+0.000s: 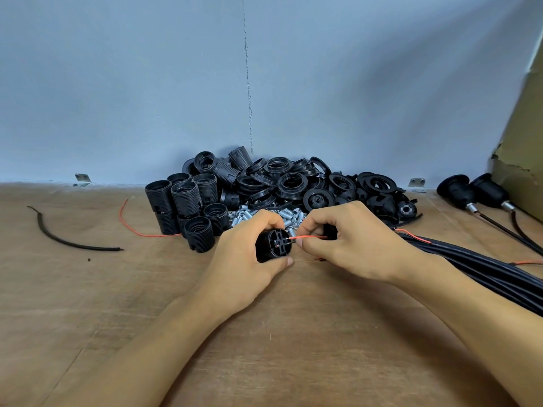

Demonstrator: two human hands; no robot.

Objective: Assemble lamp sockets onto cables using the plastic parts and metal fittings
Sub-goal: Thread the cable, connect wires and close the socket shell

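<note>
My left hand (249,254) grips a black socket body (273,245) above the wooden table, its terminal end turned to the right. My right hand (338,242) pinches a thin red wire (308,237) whose tip meets a terminal on that socket body. The wire runs back into my right palm, where a dark part sits half hidden. A bundle of black cables (476,268) leads off to the right from under my right wrist.
Behind my hands lie threaded black socket shells (188,201), black rings and caps (296,183) and small metal fittings (244,216). Two finished sockets on cables (470,192) rest at far right beside a cardboard box (523,160). A cable offcut (67,239) and a loose red wire (129,224) lie at left.
</note>
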